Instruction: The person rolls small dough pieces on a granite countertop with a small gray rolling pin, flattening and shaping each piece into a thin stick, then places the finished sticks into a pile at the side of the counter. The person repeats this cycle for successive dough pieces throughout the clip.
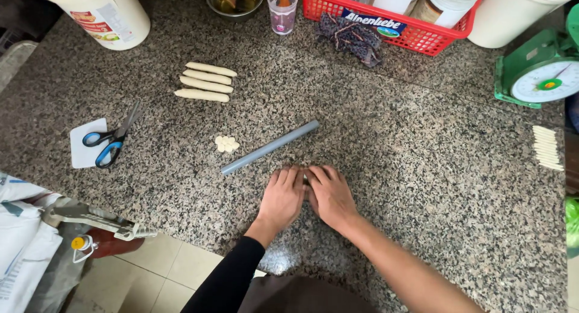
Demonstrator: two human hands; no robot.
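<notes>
The left hand (282, 195) and the right hand (329, 195) lie flat, palms down, side by side on the speckled stone bench (422, 168), thumbs touching, fingers spread a little and gripping nothing. If something is under the palms, they hide it, so I cannot tell. The thing closest to them is a grey pipe (269, 147), lying slanted just past the fingertips at about 11 o'clock, near enough to grab. A small pile of dough bits (227, 144) sits at 10 o'clock, left of the pipe. Farther out the same way, four dough sticks (205, 82) lie neatly in a row, maybe so they do not stick together. At 9 o'clock, blue scissors (111, 142) rest partly on a white card (83, 150). At 2 o'clock, a green scale (543, 72) stands at the bench edge, and below it more thin dough strips (547, 148) are lined up. At 1 o'clock, a red basket (416, 29) holds tubs, with a dark cloth (350, 35) hanging over its edge. A white bucket (102, 11) at 10 o'clock is cut off by the top of the picture. The left arm wears a black sleeve (232, 277).
</notes>
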